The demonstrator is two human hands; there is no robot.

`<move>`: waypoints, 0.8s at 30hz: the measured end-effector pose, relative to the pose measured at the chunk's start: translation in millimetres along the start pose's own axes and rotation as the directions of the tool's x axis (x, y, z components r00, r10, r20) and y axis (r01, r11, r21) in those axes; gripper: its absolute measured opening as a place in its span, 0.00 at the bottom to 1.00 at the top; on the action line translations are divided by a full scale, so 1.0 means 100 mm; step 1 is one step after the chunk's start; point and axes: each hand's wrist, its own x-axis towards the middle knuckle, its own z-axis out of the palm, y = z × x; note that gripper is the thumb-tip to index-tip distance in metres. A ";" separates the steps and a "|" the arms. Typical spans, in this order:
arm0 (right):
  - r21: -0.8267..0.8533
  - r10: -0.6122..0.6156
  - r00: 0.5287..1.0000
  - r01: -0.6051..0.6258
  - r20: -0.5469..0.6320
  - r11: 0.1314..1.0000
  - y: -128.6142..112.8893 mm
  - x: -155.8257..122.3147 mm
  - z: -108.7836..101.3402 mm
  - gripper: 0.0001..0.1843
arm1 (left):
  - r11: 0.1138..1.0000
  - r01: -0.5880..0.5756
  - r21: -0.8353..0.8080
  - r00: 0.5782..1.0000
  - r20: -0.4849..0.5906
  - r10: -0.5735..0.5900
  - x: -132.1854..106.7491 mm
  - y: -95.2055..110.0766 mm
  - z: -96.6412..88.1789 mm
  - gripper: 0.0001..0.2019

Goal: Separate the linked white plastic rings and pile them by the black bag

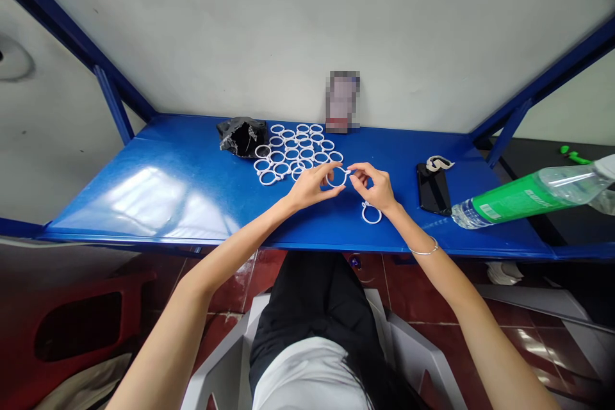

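Note:
Between my two hands is a white plastic ring (343,185) with a small tab, raised over the blue table (230,198). My left hand (312,184) grips the ring's left side, thumb below and fingers above. At the tab on its right, my right hand (373,183) pinches with thumb and fingertips. A separate white ring (371,213) lies on the table below my right hand. Several more white rings (291,154) are spread beyond my left hand, some overlapping, a few partly hidden by the hand.
A crumpled black plastic bag (243,136) stands open left of the rings. A blurred-out upright object (342,102) leans on the wall. To the right are a black phone (433,191), a white curled item (439,164) and a green-labelled bottle (523,197). Blue frame bars rise at both sides.

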 end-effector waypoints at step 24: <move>-0.085 -0.048 0.999 0.048 0.005 0.995 0.05 -0.03 0.03 0.11 | 1.000 0.003 -0.003 0.999 0.042 -0.003 -0.01 0.00 -0.01 0.23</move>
